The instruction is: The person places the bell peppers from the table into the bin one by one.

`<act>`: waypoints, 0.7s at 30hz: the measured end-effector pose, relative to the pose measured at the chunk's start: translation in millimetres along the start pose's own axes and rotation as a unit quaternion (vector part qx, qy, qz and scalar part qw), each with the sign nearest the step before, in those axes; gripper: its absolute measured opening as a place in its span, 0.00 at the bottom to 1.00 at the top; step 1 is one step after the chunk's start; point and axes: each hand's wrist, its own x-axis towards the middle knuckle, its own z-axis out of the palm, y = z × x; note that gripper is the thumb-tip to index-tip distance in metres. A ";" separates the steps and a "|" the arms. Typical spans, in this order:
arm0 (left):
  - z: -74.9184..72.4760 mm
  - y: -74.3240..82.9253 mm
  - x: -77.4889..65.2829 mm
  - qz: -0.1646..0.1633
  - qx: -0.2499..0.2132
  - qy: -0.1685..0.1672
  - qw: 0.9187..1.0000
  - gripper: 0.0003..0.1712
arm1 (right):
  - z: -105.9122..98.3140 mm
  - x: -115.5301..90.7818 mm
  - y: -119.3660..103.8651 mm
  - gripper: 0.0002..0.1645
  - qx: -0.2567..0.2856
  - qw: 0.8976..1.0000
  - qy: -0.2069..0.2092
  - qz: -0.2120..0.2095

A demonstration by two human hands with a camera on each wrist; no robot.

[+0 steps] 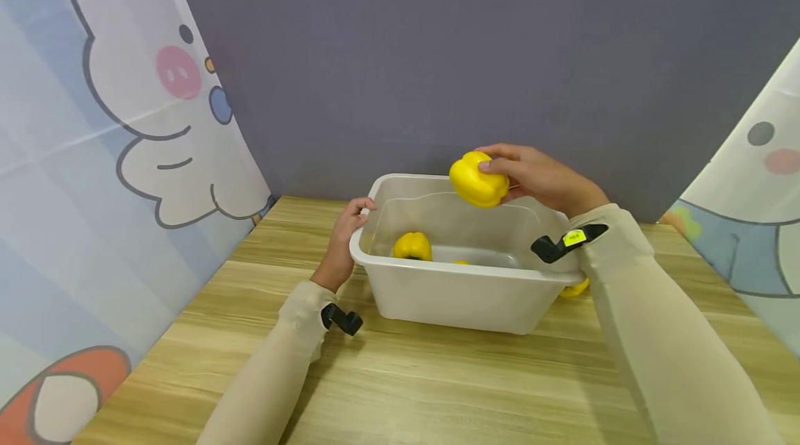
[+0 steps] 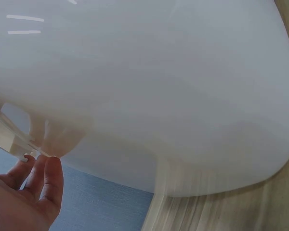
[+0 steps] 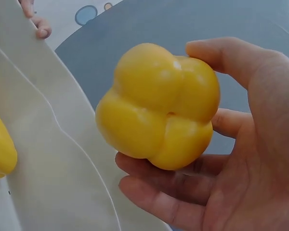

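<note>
My right hand (image 1: 542, 178) grips a yellow bell pepper (image 1: 473, 180) above the back of a whitish plastic bin (image 1: 450, 296). In the right wrist view, thumb and fingers curl around the pepper's side, and its lobed end (image 3: 156, 108) faces the camera. At the bin's left end, my left hand (image 1: 341, 242) holds the rim with its fingertips hooked over the edge. Inside the bin, toward the left, lies another yellow pepper (image 1: 412, 246). The front rim hides most of a further yellow thing (image 1: 461, 262).
One more yellow pepper (image 1: 575, 289) lies on the wooden table (image 1: 400, 389) by the bin's right end, partly hidden by the bin and my right sleeve. A grey panel (image 1: 475, 49) rises behind the table, with cartoon-printed sheets (image 1: 144, 174) at both sides.
</note>
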 end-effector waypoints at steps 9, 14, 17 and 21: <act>2.0 0.3 0.8 0.003 0.012 -0.003 1.000 0.11 | 3.7 7.2 -0.4 0.31 0.001 1.000 -0.021 -0.007; 3.9 1.9 1.5 0.010 -0.001 0.004 1.000 0.10 | 4.2 9.3 3.2 0.32 -0.039 0.999 -0.015 0.007; 3.6 1.5 1.0 0.009 0.001 0.005 1.000 0.10 | 6.2 8.3 5.1 0.34 -0.060 0.998 -0.023 0.011; 0.6 -0.1 -0.3 0.002 0.013 -0.003 1.000 0.10 | 8.3 7.8 8.1 0.38 -0.083 0.996 -0.028 0.027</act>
